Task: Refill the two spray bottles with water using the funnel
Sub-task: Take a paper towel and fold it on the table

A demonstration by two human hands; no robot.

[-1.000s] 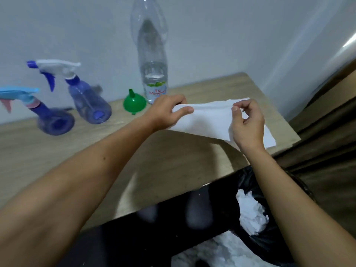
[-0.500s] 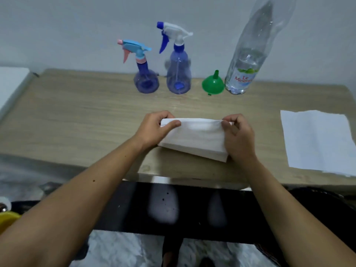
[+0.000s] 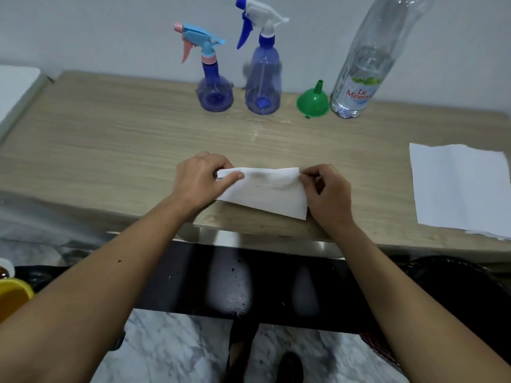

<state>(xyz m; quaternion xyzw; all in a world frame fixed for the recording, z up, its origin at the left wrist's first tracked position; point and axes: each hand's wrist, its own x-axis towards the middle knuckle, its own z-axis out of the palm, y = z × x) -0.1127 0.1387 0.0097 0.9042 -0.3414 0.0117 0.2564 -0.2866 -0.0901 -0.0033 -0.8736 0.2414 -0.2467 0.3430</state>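
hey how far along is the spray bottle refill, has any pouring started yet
Nothing is poured yet. Both spray bottles, the short one and the tall one, stand capped by the wall. The green funnel sits mouth down beside the water bottle. In hand: the left hand and right hand pinch a folded paper towel. Left: uncapping, funnel placement, pouring.
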